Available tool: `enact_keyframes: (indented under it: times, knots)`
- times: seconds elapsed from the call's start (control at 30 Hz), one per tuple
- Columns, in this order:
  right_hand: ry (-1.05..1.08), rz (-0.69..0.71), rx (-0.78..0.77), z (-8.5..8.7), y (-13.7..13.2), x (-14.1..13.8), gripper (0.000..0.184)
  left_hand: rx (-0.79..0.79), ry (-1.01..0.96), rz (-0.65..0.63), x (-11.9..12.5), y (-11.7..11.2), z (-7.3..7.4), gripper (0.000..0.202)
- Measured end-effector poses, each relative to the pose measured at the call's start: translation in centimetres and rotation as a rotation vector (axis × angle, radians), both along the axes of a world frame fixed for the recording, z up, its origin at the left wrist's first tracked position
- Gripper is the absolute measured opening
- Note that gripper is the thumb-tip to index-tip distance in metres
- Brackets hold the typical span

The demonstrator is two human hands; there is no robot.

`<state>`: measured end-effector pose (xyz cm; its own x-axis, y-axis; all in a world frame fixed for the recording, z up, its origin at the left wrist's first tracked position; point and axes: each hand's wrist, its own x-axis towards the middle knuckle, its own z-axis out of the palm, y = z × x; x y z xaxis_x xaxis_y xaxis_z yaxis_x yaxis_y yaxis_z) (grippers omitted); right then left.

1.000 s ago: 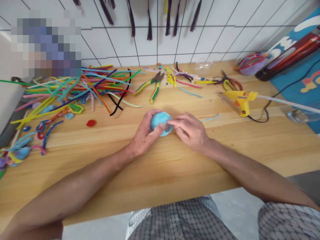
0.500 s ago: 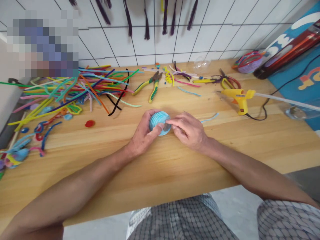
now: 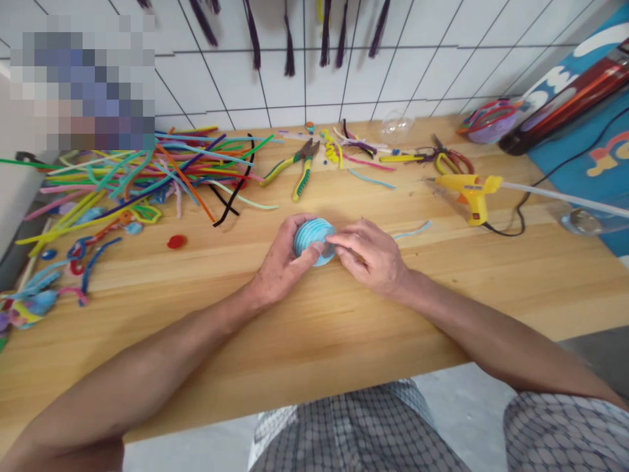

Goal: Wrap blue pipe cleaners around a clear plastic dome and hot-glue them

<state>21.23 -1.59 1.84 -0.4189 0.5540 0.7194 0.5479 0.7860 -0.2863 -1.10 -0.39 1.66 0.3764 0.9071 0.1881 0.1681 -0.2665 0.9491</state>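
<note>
A small ball wound in light blue pipe cleaner (image 3: 314, 237) rests on the wooden table (image 3: 319, 328) near its middle. My left hand (image 3: 282, 262) is wrapped round the ball's left side, thumb pressed on its front. My right hand (image 3: 373, 255) meets it from the right, fingertips pinched against the ball's near right edge. A loose light blue pipe cleaner piece (image 3: 413, 230) lies just behind my right hand.
A heap of coloured pipe cleaners (image 3: 142, 174) covers the back left. Green-handled pliers (image 3: 297, 167) lie behind the ball. A yellow glue gun (image 3: 469, 190) with a black cord stands at right, scissors (image 3: 449, 160) beyond it. A red disc (image 3: 177, 242) lies at left.
Both hands and the ball have stayed in place; only the camera view has shifted slightly.
</note>
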Motion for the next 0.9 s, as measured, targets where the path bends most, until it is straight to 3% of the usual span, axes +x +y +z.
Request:
enact_keyframes:
  times: [0.53, 0.9]
  knots:
    - [0.053, -0.053, -0.011, 0.7, 0.1, -0.4, 0.007, 0.102, 0.019, 0.005, 0.2, -0.2, -1.0, 0.047]
    - [0.070, -0.023, -0.097, 0.9, -0.1, -0.6, 0.010, 0.103, 0.046, -0.028, 0.2, -0.4, -0.5, 0.045]
